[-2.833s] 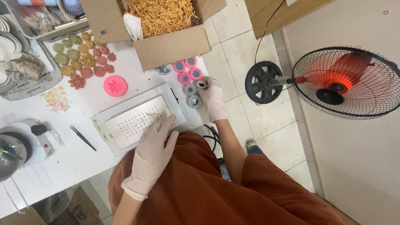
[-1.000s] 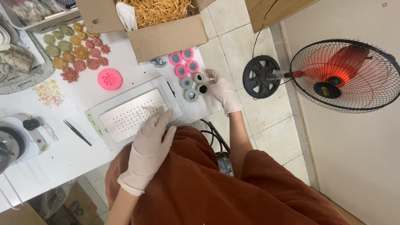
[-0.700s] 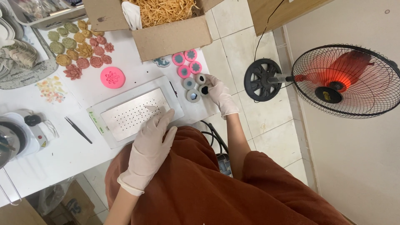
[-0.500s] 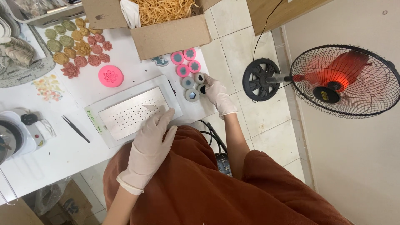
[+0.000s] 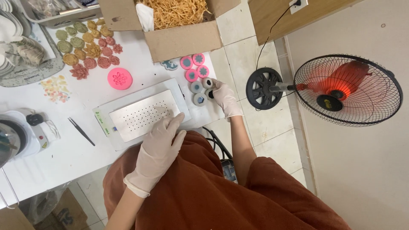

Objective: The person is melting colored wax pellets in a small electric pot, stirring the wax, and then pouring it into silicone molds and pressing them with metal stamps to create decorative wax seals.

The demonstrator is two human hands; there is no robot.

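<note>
White worktop [image 5: 85,157] fills the left of the view, with pale floor tiles and a standing fan [image 5: 347,89] to the right. Nearest, the left hand [image 5: 159,147], gloved, rests flat on the worktop's near edge, its fingers [image 5: 172,125] loosely spread and touching the corner of a perforated metal plate [image 5: 142,114]; it holds nothing. Farther out, the right hand [image 5: 223,97], also gloved, reaches to a cluster of small round molds, and its fingers seem to pinch a grey mold [image 5: 208,83] with a dark centre, though the grip is too small to read surely. Two more grey molds [image 5: 198,93] lie just beside it, pink molds [image 5: 192,66] behind. Lifting that one well calls for a light pinch on its rim, straight up, so the neighbours stay put. Beyond stands a cardboard box [image 5: 183,38] of straw.
</note>
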